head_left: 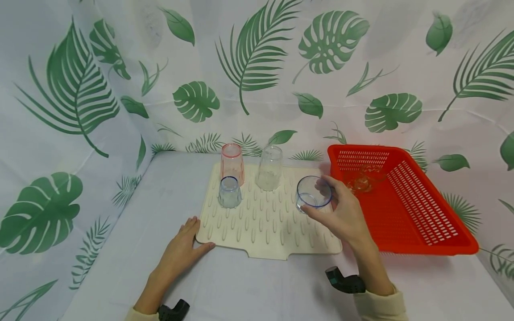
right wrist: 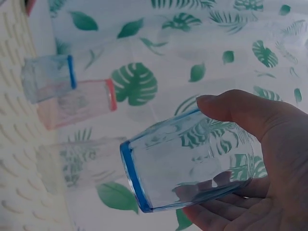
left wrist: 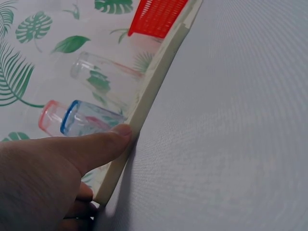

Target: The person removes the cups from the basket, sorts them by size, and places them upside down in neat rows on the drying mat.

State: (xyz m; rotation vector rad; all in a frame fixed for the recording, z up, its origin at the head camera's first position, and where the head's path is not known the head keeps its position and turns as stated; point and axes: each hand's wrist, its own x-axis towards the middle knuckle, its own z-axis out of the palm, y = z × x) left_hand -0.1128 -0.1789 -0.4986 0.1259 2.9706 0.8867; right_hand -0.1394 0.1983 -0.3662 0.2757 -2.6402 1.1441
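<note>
My right hand (head_left: 341, 211) grips a clear glass with a blue rim (right wrist: 192, 163) over the right part of a cream drying mat (head_left: 273, 238). In the right wrist view the thumb lies along one side of it and the fingers along the other. At the mat's front left corner my left hand (head_left: 180, 247) rests, thumb touching the front edge and the other fingers at the left side. On the mat stand a small blue-rimmed glass (head_left: 230, 196), a taller pink-rimmed glass (head_left: 233, 167) close behind it, and a tall clear glass (head_left: 269, 171).
A red plastic basket (head_left: 405, 245) with slotted walls stands just right of the mat. Amber-tinted glassware (head_left: 363, 180) lies in its far left corner. Behind the table hangs a white cloth (head_left: 265, 127) printed with green leaves.
</note>
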